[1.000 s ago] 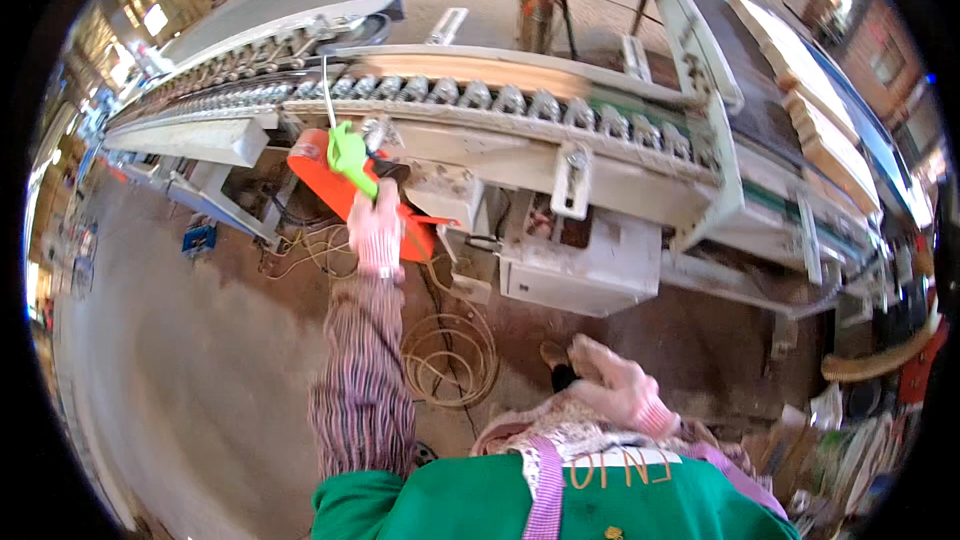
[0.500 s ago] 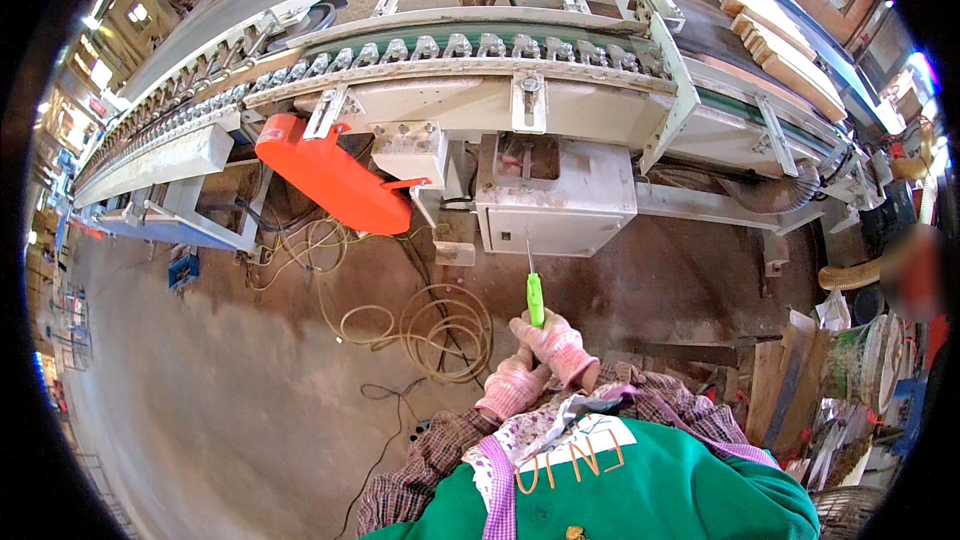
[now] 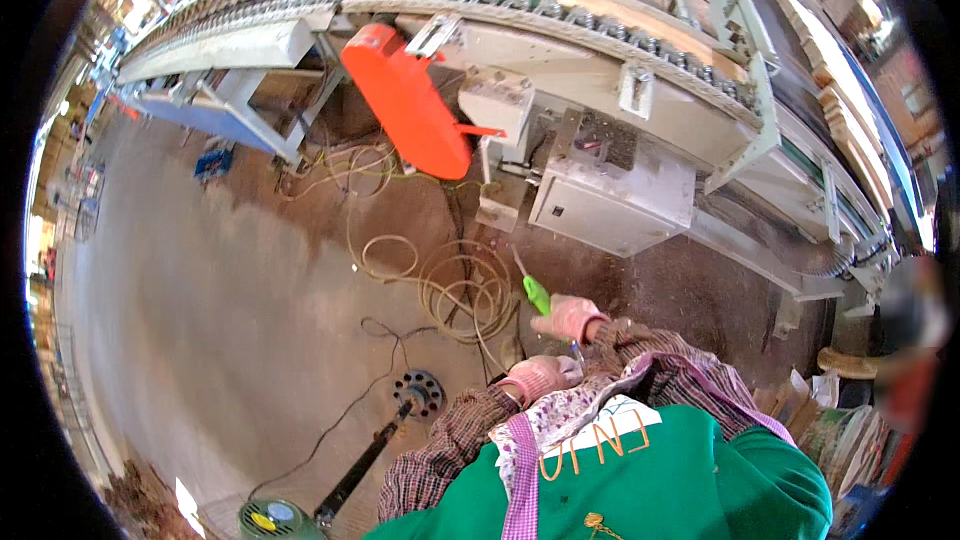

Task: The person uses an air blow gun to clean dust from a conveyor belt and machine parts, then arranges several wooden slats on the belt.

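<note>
Dusty concrete floor (image 3: 200, 340) spreads out below a long roller conveyor machine (image 3: 600, 30), with an orange guard (image 3: 405, 100) hanging off its side and a grey metal cabinet (image 3: 610, 195) under it. Loose coils of pale cable (image 3: 465, 285) lie on the floor just in front of the person. The right hand (image 3: 568, 318), in a pink glove, has its fingers wrapped tight around a green-handled screwdriver (image 3: 535, 292), whose thin shaft points up and away toward the machine. The left hand (image 3: 540, 376), also gloved pink, sits just below and close to the right, fingers curled inward; whether it grips anything I cannot tell. A dark wheel on a black rod (image 3: 420, 392) lies on the floor to the left.
</note>
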{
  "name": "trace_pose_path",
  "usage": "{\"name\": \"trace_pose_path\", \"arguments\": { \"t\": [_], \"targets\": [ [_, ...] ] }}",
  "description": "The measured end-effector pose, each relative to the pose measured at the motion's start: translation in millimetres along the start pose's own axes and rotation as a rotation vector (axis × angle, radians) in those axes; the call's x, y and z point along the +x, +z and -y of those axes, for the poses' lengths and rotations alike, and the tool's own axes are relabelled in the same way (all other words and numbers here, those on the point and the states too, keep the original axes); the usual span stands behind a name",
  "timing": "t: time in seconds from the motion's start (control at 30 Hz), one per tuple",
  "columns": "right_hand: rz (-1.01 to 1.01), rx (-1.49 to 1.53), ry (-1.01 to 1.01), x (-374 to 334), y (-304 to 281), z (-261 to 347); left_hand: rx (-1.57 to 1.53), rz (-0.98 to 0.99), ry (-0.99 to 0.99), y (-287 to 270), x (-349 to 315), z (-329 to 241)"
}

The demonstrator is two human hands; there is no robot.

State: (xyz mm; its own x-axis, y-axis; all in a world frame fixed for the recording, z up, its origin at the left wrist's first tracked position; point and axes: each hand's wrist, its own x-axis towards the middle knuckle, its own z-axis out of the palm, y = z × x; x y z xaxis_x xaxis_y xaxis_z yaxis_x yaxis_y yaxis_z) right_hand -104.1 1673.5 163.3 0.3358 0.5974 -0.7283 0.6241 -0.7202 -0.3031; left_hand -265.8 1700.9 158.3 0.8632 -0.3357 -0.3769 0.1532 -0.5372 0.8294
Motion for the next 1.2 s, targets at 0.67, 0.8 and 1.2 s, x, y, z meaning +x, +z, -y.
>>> {"name": "trace_pose_path", "arguments": {
  "t": [0.67, 0.8, 1.2],
  "targets": [
    [-0.132, 0.593, 0.213, -10.0, 60.2, -46.7, -0.209, -0.003, -0.843, -49.8, -31.2, -75.5],
    [-0.511, 1.318, 0.443, -42.2, 108.4, -151.4, 0.006, 0.292, -0.422, -16.1, -12.1, 27.8],
    [-1.789, 2.389, 0.198, -165.3, 33.6, -432.6, 0.468, 0.252, -0.476, -23.6, 90.2, -76.5]
  ]
}}
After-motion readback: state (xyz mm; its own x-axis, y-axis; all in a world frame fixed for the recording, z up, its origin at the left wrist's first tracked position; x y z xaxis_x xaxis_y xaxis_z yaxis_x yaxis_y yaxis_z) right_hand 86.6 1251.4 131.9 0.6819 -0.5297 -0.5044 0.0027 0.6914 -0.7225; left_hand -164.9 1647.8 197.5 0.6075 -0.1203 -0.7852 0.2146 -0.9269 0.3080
